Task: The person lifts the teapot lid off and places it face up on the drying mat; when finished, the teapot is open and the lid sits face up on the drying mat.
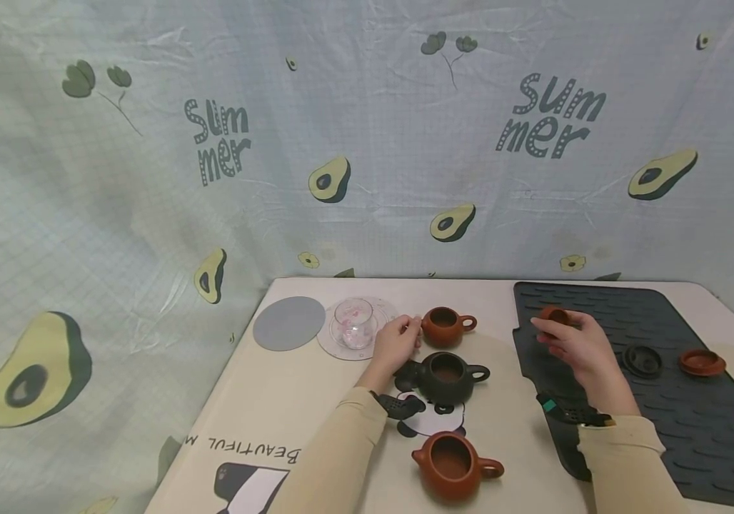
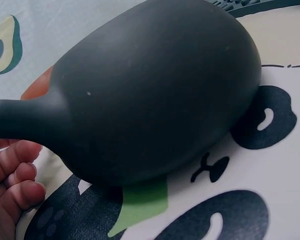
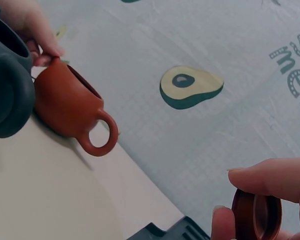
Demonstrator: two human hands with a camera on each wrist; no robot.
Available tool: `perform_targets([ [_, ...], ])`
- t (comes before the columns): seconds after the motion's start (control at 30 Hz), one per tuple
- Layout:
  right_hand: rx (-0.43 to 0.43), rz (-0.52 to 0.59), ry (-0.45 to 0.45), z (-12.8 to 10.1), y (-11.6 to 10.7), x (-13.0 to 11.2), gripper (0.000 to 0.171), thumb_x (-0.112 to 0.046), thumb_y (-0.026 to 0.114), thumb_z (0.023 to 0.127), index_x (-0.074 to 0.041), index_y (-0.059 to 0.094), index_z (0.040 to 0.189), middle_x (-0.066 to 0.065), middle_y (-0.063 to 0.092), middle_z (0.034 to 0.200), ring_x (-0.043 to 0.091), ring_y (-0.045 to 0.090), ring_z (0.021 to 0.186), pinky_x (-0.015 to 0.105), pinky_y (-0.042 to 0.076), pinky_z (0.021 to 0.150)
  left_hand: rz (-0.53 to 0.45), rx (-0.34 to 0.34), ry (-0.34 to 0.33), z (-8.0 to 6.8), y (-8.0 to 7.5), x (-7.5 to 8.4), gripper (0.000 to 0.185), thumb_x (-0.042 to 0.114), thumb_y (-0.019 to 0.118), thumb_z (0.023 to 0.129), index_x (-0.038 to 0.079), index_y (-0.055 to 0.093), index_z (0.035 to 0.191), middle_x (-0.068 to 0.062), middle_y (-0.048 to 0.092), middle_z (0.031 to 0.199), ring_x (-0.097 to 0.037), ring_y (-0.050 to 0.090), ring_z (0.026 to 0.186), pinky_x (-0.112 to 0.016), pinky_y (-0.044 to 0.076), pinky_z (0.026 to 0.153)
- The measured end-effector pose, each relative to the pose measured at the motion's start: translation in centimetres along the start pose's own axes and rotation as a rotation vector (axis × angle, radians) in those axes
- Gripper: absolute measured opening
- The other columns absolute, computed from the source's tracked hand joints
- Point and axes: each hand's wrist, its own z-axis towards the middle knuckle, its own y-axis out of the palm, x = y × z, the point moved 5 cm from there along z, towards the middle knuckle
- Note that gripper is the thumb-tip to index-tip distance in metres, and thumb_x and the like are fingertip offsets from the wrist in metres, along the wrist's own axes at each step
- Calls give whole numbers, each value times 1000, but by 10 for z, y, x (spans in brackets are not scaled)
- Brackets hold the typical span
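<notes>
My left hand (image 1: 395, 344) pinches the spout of the far reddish-brown clay teapot (image 1: 442, 335), which stands lidless with its handle to the right. In the right wrist view that teapot (image 3: 65, 105) shows my left fingertips right at its spout. Just nearer stands a black teapot (image 1: 449, 389), its body (image 2: 160, 95) filling much of the left wrist view and hiding part of the left hand. Over the dark mat my right hand (image 1: 588, 353) holds a small reddish-brown lid (image 3: 244, 215) between thumb and fingers. Another reddish-brown teapot (image 1: 450, 487), also lidless, sits nearest me.
A black lid (image 1: 642, 361) and a reddish-brown lid (image 1: 702, 363) lie on the black ridged mat (image 1: 695, 428) at right. On the left are a grey disc (image 1: 288, 323) and a clear glass cup (image 1: 355, 325) on a round coaster (image 1: 335, 348). A printed curtain (image 1: 367, 128) hangs behind.
</notes>
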Motion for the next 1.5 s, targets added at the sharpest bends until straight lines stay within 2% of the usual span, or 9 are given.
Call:
perform_targets([
  [0.17,32,-55,-9,1,-5,2,92,-37,71,98,7,16,157,24,46,138,0,65,81,20,52,73,-7,4,3,0,-1,1,37,40,50,108,12,67,92,1,63,75,-14,56,67,-27,42,63],
  [0.33,125,-147,22,1,-13,8,91,-39,70,97,6,20,157,30,44,143,0,62,78,19,50,68,4,3,-1,1,-1,1,36,39,50,108,12,67,92,1,63,75,-14,56,68,-27,42,64],
  [0.43,174,-209,33,0,-18,10,90,-42,70,96,7,24,155,31,43,143,9,63,83,19,49,66,7,2,-6,1,-1,1,36,40,50,108,13,67,92,2,63,75,-14,56,67,-27,42,64],
  [0.53,192,-264,28,-1,-21,11,89,-43,69,97,9,26,154,33,41,143,24,63,94,22,48,68,6,2,-13,1,-1,1,35,40,50,108,13,67,92,2,63,75,-14,56,67,-27,42,64],
  [0.6,193,-295,21,-1,-21,12,88,-43,69,97,10,27,153,34,41,143,34,62,103,27,49,72,4,2,-12,2,-1,1,35,39,50,108,13,67,92,2,63,74,-14,55,67,-27,42,63],
  [0.7,202,-344,16,-1,-22,13,85,-39,69,97,12,29,152,36,40,142,45,57,112,41,52,81,1,2,-9,2,-1,1,35,39,51,108,13,67,92,2,62,74,-14,55,67,-27,42,63],
  [0.83,211,-416,16,-1,-23,14,79,-33,69,97,13,33,149,39,39,141,52,46,122,60,45,94,-5,0,-9,2,-1,1,36,40,51,108,13,67,92,2,63,75,-14,55,67,-27,42,63],
  [1.0,210,-483,22,-1,-26,14,75,-31,67,97,13,33,148,40,37,143,57,38,128,65,40,98,2,-1,-18,2,-1,1,36,41,50,108,13,68,93,2,63,75,-14,55,69,-27,42,64],
  [1.5,194,-603,48,-4,-33,13,73,-27,71,92,18,37,139,42,42,131,57,44,116,64,44,91,5,-1,-18,1,-1,0,37,42,50,108,12,68,94,2,63,76,-14,55,70,-27,42,65],
])
